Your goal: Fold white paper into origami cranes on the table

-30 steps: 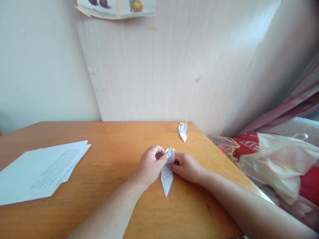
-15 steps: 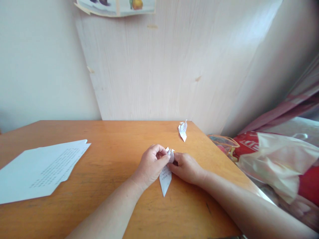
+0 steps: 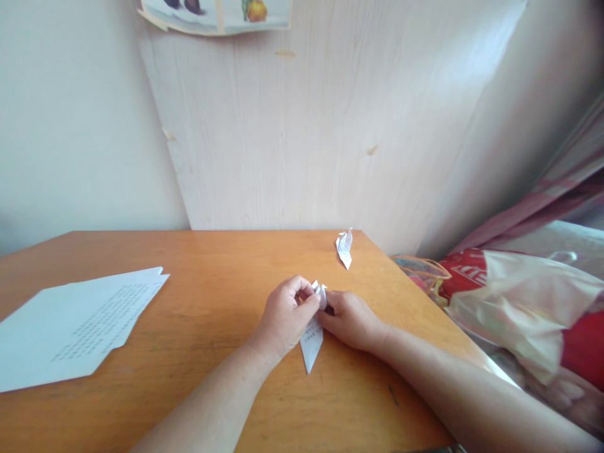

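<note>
Both grips pinch the upper end of a folded paper figure (image 3: 311,336): the left hand (image 3: 285,314) with thumb and forefinger closed on it, the right hand (image 3: 352,319) holding from the other side. Its long pointed tip rests on the table (image 3: 212,296), toward the near edge. A finished paper crane (image 3: 345,248) stands near the far right corner. Printed sheets (image 3: 75,327) lie by the left edge. A plastic bag (image 3: 514,296) sits beyond the right edge.
</note>
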{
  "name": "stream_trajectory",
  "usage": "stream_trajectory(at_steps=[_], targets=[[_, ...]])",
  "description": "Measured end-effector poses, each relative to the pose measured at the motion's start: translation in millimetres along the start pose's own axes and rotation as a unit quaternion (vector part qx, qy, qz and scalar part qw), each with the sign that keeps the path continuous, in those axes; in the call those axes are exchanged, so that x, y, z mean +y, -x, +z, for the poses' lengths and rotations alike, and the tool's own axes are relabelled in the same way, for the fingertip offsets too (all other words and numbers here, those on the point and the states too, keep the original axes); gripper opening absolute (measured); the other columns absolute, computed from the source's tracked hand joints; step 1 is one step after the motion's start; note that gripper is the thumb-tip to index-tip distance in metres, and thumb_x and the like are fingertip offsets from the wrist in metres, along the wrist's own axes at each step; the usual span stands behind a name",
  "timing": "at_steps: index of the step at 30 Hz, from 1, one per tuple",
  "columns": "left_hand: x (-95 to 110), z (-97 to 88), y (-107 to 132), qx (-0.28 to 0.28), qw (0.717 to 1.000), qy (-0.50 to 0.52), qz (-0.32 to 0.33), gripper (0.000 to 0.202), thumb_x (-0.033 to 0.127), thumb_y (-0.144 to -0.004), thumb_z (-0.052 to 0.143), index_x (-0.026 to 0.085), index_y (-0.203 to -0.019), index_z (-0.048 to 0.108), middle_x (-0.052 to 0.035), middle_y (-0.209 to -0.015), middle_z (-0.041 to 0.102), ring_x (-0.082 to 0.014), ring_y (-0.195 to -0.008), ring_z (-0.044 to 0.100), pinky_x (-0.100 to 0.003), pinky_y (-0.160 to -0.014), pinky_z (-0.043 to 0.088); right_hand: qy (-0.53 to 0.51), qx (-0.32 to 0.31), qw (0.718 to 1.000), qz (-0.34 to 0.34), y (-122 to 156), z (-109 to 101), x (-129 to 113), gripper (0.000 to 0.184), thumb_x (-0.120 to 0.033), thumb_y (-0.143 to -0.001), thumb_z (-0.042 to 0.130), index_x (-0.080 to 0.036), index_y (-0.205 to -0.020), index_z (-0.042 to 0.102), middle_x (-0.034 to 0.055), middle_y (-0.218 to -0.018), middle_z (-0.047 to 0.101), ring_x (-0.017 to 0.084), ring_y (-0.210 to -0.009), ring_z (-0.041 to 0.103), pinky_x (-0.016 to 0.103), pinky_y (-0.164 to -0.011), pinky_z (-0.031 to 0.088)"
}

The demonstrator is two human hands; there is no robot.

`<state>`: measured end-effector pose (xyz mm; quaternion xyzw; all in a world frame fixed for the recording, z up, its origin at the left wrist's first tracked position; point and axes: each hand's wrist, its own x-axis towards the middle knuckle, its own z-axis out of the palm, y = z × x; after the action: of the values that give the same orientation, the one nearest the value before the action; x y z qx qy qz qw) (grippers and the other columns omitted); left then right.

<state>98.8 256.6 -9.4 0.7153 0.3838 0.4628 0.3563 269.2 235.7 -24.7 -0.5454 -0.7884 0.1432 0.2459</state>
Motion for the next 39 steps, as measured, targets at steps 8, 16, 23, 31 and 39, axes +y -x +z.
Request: stream_trajectory(at_steps=[8,16,23,31,39], targets=[[-3.8,-0.3,-1.8,0.029,0.999,-0.028,-0.002,0.010,0.025,-0.079,0.061,0.021,-0.072,0.056,0.0028,-0.069,0.058,-0.0151,-0.066,0.055,-0.025,-0.062,0.040,-0.004,-0.004,1.000,0.009,-0.1,-1.7,-2.8,0.012,-0.023,-0.086,0.055,-0.020,-0.074,0.057,-0.0012,-0.072,0.064,0.014,-0.066,0.055,0.023,-0.058,0.033],[-7.5,3.3,-1.5,0.038,0.998,0.019,-0.053,0.010,0.027,-0.079,0.062,0.022,-0.076,0.054,0.0038,-0.067,0.059,-0.0149,-0.064,0.058,-0.024,-0.060,0.043,0.007,-0.004,1.000,0.019,-0.1,-0.6,-3.2,0.009,-0.022,-0.084,0.055,-0.021,-0.075,0.056,-0.0006,-0.073,0.065,0.014,-0.066,0.056,0.024,-0.058,0.032],[-8.3,2.9,-2.3,0.039,0.996,0.039,-0.065,0.011,0.030,-0.078,0.063,0.021,-0.077,0.057,0.0025,-0.069,0.063,-0.0149,-0.064,0.061,-0.025,-0.061,0.046,0.010,0.002,1.000,0.019,-0.4,-1.0,-4.3,0.008,-0.021,-0.083,0.056,-0.020,-0.075,0.056,-0.0002,-0.072,0.065,0.014,-0.064,0.056,0.024,-0.056,0.031],[-3.3,3.3,-0.2,0.045,0.992,0.062,-0.096,0.015,0.034,-0.079,0.064,0.020,-0.074,0.059,0.0026,-0.064,0.063,-0.0148,-0.061,0.062,-0.024,-0.057,0.046,0.009,-0.002,1.000,0.012,0.3,-1.7,-4.1,0.010,-0.022,-0.085,0.054,-0.020,-0.075,0.056,-0.0001,-0.073,0.065,0.014,-0.066,0.057,0.024,-0.059,0.033],[-2.6,1.6,-1.0,0.052,0.994,0.041,-0.090,0.015,0.031,-0.079,0.061,0.020,-0.069,0.058,0.0031,-0.063,0.058,-0.0141,-0.063,0.054,-0.024,-0.058,0.041,0.012,0.002,1.000,0.014,0.1,-0.5,-3.4,0.011,-0.020,-0.082,0.055,-0.020,-0.072,0.053,-0.0010,-0.069,0.062,0.013,-0.061,0.053,0.024,-0.055,0.029]])
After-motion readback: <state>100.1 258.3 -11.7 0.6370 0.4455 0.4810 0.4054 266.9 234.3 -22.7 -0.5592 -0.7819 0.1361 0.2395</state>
